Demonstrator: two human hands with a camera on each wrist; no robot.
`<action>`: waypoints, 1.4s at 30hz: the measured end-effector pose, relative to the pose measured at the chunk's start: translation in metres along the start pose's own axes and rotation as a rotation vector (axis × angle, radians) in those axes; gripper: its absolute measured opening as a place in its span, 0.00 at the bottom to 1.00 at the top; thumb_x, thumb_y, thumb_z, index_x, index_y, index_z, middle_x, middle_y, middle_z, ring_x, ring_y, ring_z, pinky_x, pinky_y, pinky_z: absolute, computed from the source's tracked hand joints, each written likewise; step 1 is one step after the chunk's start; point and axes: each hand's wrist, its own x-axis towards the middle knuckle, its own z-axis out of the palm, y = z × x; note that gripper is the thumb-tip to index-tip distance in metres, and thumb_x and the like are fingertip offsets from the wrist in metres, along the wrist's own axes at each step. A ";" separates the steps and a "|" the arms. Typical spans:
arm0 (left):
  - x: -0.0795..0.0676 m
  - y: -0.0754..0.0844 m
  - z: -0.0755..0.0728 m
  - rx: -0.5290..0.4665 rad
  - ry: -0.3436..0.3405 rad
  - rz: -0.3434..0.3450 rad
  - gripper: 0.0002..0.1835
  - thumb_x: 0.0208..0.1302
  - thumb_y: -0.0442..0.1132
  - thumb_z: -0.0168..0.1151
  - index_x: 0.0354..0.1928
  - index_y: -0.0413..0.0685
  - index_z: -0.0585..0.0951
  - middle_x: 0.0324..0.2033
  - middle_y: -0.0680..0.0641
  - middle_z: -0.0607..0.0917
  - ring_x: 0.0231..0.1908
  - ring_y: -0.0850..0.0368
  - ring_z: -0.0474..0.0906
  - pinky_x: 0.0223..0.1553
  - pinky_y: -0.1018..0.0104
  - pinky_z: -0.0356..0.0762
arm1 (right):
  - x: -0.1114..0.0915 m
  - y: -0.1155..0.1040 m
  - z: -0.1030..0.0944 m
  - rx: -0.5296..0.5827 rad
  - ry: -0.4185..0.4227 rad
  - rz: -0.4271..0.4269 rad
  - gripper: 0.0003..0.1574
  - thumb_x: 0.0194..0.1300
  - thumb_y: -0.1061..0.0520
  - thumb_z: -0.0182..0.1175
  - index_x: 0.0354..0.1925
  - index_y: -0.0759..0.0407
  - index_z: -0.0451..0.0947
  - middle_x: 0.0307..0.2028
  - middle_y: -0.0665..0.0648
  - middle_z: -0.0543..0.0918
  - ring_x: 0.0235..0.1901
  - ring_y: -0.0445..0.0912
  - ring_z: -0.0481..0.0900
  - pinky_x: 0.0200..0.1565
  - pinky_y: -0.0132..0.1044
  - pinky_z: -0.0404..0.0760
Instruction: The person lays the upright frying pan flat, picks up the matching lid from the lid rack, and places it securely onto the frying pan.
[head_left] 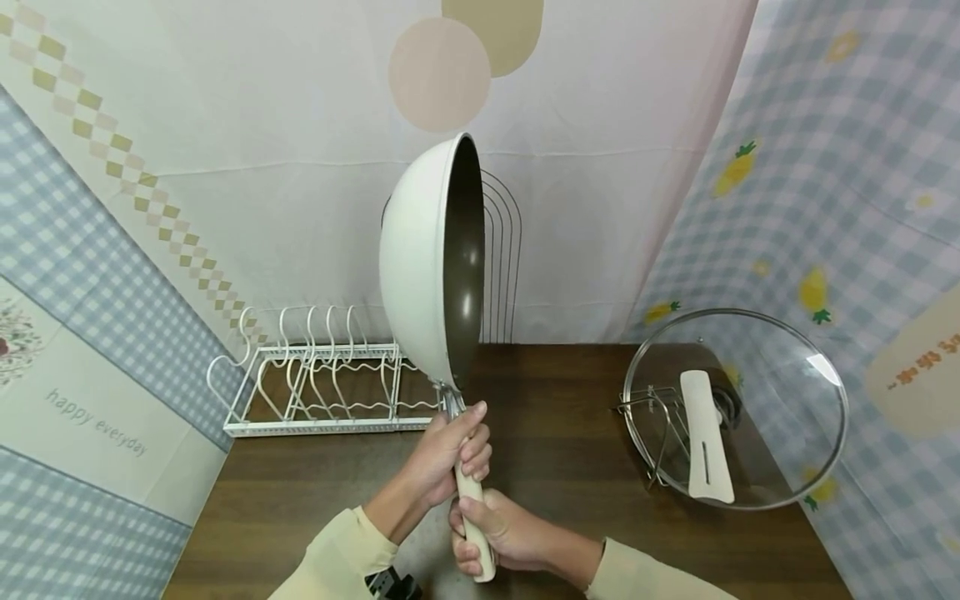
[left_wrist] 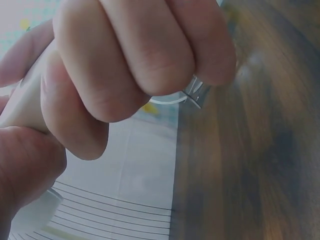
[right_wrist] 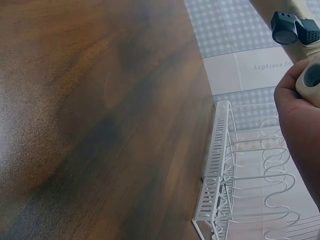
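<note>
A deep white wok (head_left: 412, 258) with a dark inside is held up on its side in the head view, its opening facing right. My left hand (head_left: 450, 454) grips the upper part of the cream handle (head_left: 482, 560), close under the metal joint. Lower down, my right hand (head_left: 498, 533) wraps round the same handle near its end. In the left wrist view the curled fingers (left_wrist: 120, 55) of the left hand close round the pale handle. The right wrist view shows the right hand (right_wrist: 302, 120) at the handle's hollow end (right_wrist: 311, 80).
Behind the wok's left side stands a white wire rack (head_left: 322, 427) on the brown wooden table (head_left: 562, 433). To the right, a glass lid (head_left: 787, 400) with a long cream handle leans on a small wire stand (head_left: 660, 433). Patterned cloths (head_left: 300, 100) hang around the table.
</note>
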 end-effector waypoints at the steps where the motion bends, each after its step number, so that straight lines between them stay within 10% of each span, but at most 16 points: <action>1: 0.001 0.000 0.000 -0.004 -0.006 -0.002 0.23 0.82 0.48 0.50 0.22 0.56 0.66 0.11 0.60 0.66 0.12 0.67 0.63 0.19 0.74 0.67 | 0.000 0.000 0.000 -0.001 -0.001 -0.003 0.24 0.84 0.38 0.34 0.37 0.52 0.63 0.23 0.42 0.73 0.23 0.36 0.72 0.32 0.28 0.76; 42: 0.018 -0.001 0.007 -0.175 -0.247 -0.070 0.25 0.84 0.43 0.39 0.20 0.58 0.64 0.10 0.61 0.63 0.12 0.70 0.61 0.19 0.77 0.67 | -0.019 -0.022 0.008 0.005 -0.002 0.053 0.22 0.86 0.42 0.33 0.38 0.48 0.66 0.23 0.41 0.74 0.25 0.36 0.77 0.35 0.34 0.84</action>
